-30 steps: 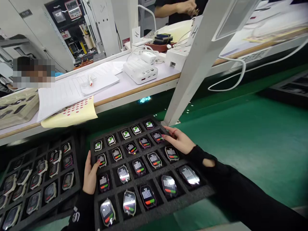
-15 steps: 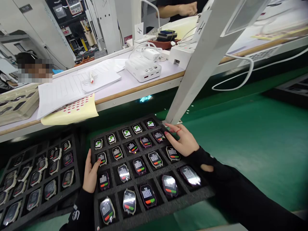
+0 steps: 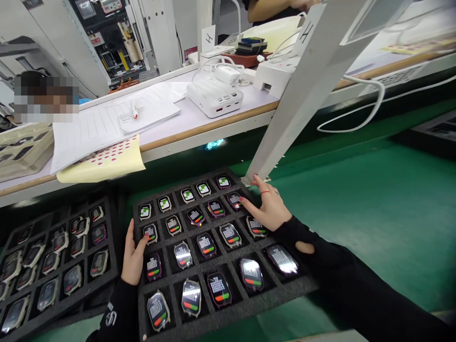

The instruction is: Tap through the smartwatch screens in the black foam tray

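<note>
A black foam tray (image 3: pixel 263 299) holds rows of smartwatches in square compartments. My left hand (image 3: pixel 134 259) grips the tray's left side, with its fingers along the outer edge. Its thumb reaches over the rim onto a watch (image 3: pixel 151 233) in the second row. Over the right side is my right hand (image 3: pixel 272 206), open, with its index finger stretched toward the white post. Its thumb touches a purple-rimmed watch (image 3: pixel 234 200). Back-row watches (image 3: pixel 187 194) show green-and-white screens. Most others, like one purple watch (image 3: pixel 219 289), show text above red and green blocks.
Another watch-filled foam tray (image 3: pixel 85 294) lies at left. A slanted white post (image 3: pixel 285 109) stands beside my right hand. The shelf (image 3: pixel 167 137) beyond bears papers (image 3: pixel 96 111), a white charger box (image 3: pixel 215 99) and cables. Another person's arm (image 3: pixel 270 9) is behind it.
My right hand has shifted slightly; its thumb has come down onto the purple-rimmed watch and its index finger is raised against the post. My left hand stays at the tray's side.
</note>
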{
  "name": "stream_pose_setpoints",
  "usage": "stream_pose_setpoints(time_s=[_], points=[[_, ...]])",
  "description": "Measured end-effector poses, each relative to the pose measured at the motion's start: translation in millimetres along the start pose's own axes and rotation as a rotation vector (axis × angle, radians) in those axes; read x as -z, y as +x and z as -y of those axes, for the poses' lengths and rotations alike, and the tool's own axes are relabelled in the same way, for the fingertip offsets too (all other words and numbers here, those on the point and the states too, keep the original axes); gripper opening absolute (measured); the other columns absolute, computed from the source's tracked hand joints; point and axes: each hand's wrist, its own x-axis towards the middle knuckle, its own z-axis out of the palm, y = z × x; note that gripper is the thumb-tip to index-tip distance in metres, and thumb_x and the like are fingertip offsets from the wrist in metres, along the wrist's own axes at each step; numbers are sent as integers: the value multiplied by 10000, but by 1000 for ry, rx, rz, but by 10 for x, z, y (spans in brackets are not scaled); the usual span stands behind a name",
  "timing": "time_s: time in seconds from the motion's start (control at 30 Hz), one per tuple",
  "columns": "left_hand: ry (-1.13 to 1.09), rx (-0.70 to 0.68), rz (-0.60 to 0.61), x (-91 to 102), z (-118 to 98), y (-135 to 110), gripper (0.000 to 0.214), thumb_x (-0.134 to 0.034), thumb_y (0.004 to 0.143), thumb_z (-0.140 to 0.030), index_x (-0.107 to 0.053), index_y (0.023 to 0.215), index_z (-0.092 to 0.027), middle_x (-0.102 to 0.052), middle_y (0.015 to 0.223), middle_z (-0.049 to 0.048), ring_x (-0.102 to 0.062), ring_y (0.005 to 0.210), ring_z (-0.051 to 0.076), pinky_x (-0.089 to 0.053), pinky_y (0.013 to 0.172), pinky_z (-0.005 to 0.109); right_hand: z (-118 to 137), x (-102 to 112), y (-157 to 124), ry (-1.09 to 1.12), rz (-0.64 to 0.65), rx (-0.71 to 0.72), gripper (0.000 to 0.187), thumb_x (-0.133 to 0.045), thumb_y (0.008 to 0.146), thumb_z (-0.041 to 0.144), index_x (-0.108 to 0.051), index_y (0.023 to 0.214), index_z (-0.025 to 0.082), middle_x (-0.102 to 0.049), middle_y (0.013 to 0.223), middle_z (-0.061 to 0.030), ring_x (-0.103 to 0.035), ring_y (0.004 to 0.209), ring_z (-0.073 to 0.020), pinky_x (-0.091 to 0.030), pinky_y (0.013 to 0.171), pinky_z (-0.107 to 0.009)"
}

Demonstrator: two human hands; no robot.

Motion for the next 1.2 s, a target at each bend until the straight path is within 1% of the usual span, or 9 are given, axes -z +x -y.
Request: stream_pose_setpoints(time_s=[0.1, 0.2, 0.3, 0.4, 0.47, 0.6, 0.73, 0.9, 1.2], points=[[3, -5, -4, 4, 6, 0, 767, -667, 840, -402, -362, 1521, -225, -383, 1575, 57, -307, 1483, 249, -218, 1247, 343, 83, 96, 25, 53, -27, 56, 601, -486, 977, 402, -331, 1508, 167, -605, 1258, -186, -530, 1199, -408, -454, 985, -580], [2, -12, -13, -8, 2, -3, 766, -666, 834, -403, -370, 1516, -215, -396, 1567, 63, -310, 1482, 246, -214, 1247, 338, 224, 217, 31, 117, -37, 130, 508, -462, 994, 325, -375, 1480, 205, -622, 1255, -148, -562, 1197, -339, -469, 1015, -501], [0, -16, -16, -18, -1, -5, 765, -669, 830, -400, -378, 1512, -213, -404, 1562, 64, -319, 1478, 248, -218, 1246, 337, 372, 296, 1, 244, 39, 260, 481, -462, 1006, 263, -380, 1480, 257, -647, 1253, -90, -571, 1207, -280, -462, 1049, -447], [2, -16, -18, -19, -1, -8, 755, -673, 828, -387, -388, 1506, -215, -398, 1565, 63, -324, 1475, 256, -223, 1246, 358, 449, 308, -31, 364, 188, 429, 530, -447, 1019, 204, -312, 1526, 278, -658, 1270, -61, -544, 1253, -258, -359, 1145, -497], [3, -15, -21, -19, -3, -11, 743, -669, 829, -373, -395, 1502, -218, -390, 1571, 61, -322, 1476, 258, -220, 1248, 368, 454, 298, -37, 367, 272, 507, 571, -441, 1022, 183, -255, 1553, 279, -647, 1300, -60, -519, 1286, -257, -278, 1183, -556], [5, -10, -24, -25, -13, -14, 724, -657, 835, -352, -399, 1499, -221, -379, 1578, 56, -317, 1478, 250, -208, 1251, 367, 416, 288, -23, 342, 338, 597, 602, -425, 1021, 158, -210, 1571, 272, -611, 1359, -70, -447, 1357, -262, -210, 1193, -610], [4, -8, -25, -32, -27, -14, 748, -660, 832, -356, -383, 1508, -195, -375, 1579, 67, -313, 1480, 253, -209, 1251, 362, 382, 272, -28, 309, 357, 633, 578, -428, 1016, 149, -261, 1561, 247, -630, 1334, -73, -399, 1393, -260, -156, 1209, -600], [10, 2, -24, -27, -40, -23, 757, -663, 830, -367, -377, 1511, -199, -368, 1583, 67, -305, 1483, 262, -227, 1247, 377, 346, 228, -52, 290, 340, 623, 485, -453, 1011, 163, -422, 1491, 226, -671, 1262, -90, -442, 1366, -270, -159, 1207, -595], [5, -16, -15, -11, -2, -22, 736, -651, 839, -358, -378, 1503, -195, -373, 1579, 77, -305, 1483, 260, -218, 1250, 382, 338, 249, -45, 330, 333, 607, 469, -443, 1032, 167, -424, 1493, 254, -655, 1272, -88, -453, 1351, -278, -182, 1199, -619]])
